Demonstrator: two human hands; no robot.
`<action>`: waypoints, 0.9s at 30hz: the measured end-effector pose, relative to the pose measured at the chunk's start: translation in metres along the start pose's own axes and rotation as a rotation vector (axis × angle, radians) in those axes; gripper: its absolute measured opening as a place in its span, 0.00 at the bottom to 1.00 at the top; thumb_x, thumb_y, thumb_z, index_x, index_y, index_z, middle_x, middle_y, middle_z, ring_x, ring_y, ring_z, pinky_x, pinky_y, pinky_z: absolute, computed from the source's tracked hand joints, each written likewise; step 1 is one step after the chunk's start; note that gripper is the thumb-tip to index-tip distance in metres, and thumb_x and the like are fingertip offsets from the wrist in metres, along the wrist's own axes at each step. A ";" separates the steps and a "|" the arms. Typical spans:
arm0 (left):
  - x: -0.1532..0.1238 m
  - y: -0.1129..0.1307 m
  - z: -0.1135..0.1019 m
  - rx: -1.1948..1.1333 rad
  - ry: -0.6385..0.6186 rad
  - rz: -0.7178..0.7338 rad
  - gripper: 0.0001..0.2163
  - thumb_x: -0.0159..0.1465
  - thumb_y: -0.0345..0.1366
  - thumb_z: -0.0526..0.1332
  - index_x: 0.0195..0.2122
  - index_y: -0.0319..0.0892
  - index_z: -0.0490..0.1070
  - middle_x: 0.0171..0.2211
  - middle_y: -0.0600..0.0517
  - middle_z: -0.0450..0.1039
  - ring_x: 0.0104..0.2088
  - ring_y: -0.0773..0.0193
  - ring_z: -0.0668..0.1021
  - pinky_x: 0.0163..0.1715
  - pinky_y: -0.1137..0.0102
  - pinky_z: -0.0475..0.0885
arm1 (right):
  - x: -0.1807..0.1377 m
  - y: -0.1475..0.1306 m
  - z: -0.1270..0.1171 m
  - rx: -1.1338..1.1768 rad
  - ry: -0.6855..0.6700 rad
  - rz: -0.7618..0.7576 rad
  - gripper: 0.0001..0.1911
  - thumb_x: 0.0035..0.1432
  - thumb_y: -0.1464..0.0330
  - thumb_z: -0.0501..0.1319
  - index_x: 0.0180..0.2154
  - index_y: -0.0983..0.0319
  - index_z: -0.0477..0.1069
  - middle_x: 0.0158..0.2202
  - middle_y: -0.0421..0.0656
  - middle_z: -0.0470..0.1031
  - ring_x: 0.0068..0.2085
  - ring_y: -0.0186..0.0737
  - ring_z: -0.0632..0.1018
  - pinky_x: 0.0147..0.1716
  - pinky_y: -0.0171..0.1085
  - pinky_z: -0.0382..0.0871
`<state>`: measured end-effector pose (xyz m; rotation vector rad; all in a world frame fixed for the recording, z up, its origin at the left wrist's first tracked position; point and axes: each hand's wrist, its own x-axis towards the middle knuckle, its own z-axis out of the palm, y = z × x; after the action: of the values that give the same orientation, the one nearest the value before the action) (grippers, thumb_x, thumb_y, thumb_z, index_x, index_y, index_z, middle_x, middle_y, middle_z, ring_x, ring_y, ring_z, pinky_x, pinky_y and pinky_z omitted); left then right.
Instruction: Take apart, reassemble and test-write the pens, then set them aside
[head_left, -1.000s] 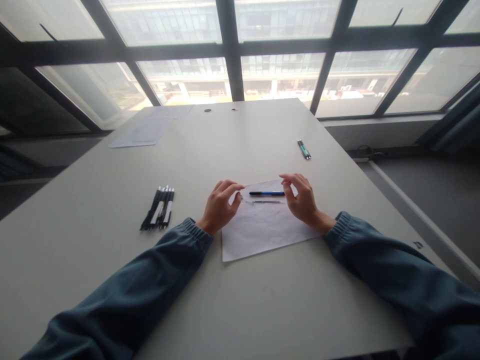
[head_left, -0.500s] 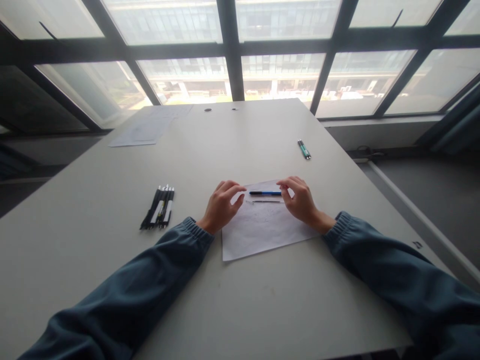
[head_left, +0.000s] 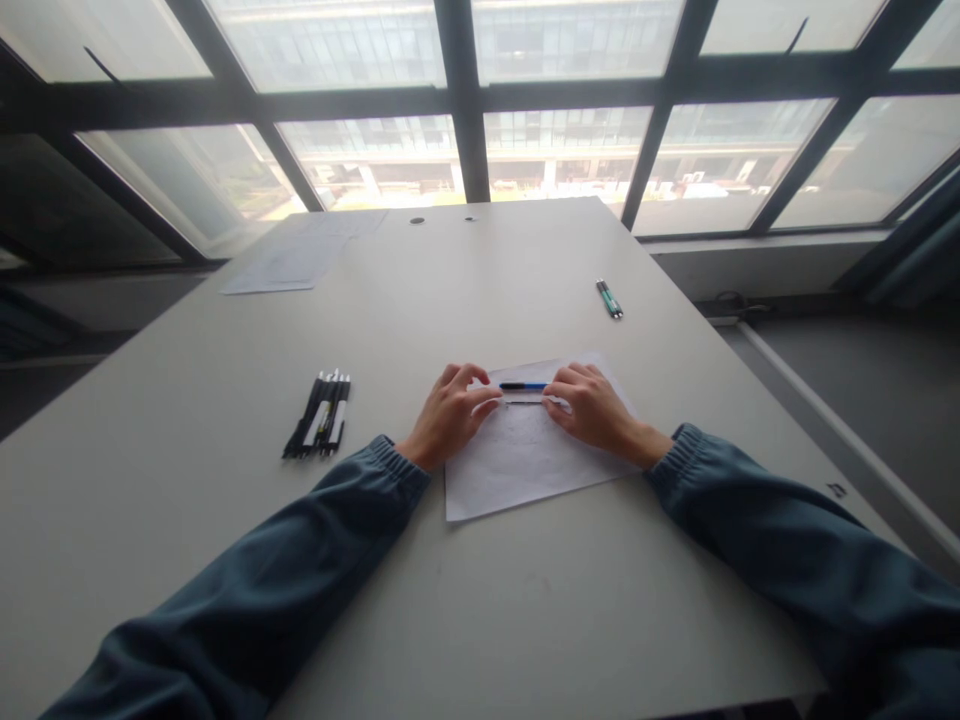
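Observation:
A white sheet of paper (head_left: 525, 470) lies on the table in front of me. On its far part lie a blue and black pen barrel (head_left: 523, 386) and, just below it, a thin pen refill (head_left: 523, 402). My left hand (head_left: 450, 420) rests at the sheet's left edge with its fingers curled, thumb and fingertips pinched together at the refill's left end. My right hand (head_left: 596, 412) lies on the sheet. Its fingers are closed over the right ends of the refill and the barrel, hiding them.
A bundle of several black and white pens (head_left: 319, 428) lies to the left on the grey table (head_left: 480, 600). A green pen (head_left: 608, 299) lies at the far right. Loose sheets (head_left: 289, 262) sit at the far left corner. Large windows stand behind the table.
My right hand has dropped and slid left onto the right ends of the barrel and refill. My left hand has lowered slightly, its fingertips now at the refill's left end.

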<state>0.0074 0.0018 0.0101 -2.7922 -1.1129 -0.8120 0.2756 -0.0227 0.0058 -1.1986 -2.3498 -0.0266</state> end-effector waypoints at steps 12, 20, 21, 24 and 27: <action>0.000 -0.001 0.002 -0.033 -0.026 -0.025 0.05 0.66 0.32 0.63 0.36 0.46 0.78 0.47 0.47 0.72 0.47 0.54 0.71 0.48 0.57 0.75 | 0.000 0.004 0.004 -0.010 -0.038 -0.040 0.07 0.65 0.71 0.62 0.34 0.62 0.77 0.35 0.45 0.76 0.39 0.43 0.71 0.42 0.42 0.60; 0.001 0.000 0.001 -0.055 0.068 -0.051 0.05 0.68 0.35 0.61 0.37 0.44 0.77 0.45 0.47 0.74 0.45 0.55 0.71 0.47 0.58 0.75 | 0.001 0.003 0.003 -0.018 0.030 -0.001 0.08 0.68 0.70 0.59 0.35 0.62 0.74 0.36 0.47 0.74 0.39 0.44 0.71 0.41 0.41 0.62; 0.001 0.000 0.001 -0.060 0.082 -0.058 0.06 0.68 0.35 0.61 0.37 0.44 0.77 0.44 0.47 0.74 0.45 0.55 0.72 0.46 0.58 0.75 | 0.001 0.003 0.002 -0.014 0.043 0.007 0.08 0.69 0.70 0.58 0.35 0.62 0.73 0.36 0.47 0.74 0.40 0.44 0.71 0.42 0.41 0.62; 0.001 0.001 0.000 -0.066 0.108 -0.068 0.06 0.69 0.36 0.61 0.37 0.43 0.77 0.43 0.47 0.75 0.45 0.56 0.72 0.46 0.59 0.75 | 0.001 0.002 0.002 -0.004 0.059 0.006 0.08 0.69 0.69 0.58 0.35 0.62 0.73 0.36 0.46 0.74 0.40 0.44 0.71 0.42 0.41 0.62; 0.002 0.001 -0.001 -0.065 0.126 -0.071 0.06 0.69 0.35 0.61 0.37 0.43 0.77 0.43 0.47 0.75 0.45 0.56 0.72 0.46 0.59 0.75 | 0.000 0.003 0.002 0.005 0.068 -0.002 0.09 0.69 0.69 0.58 0.35 0.61 0.72 0.36 0.46 0.74 0.39 0.44 0.71 0.42 0.41 0.62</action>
<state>0.0090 0.0016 0.0119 -2.7220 -1.1907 -1.0328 0.2767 -0.0204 0.0040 -1.1741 -2.2909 -0.0618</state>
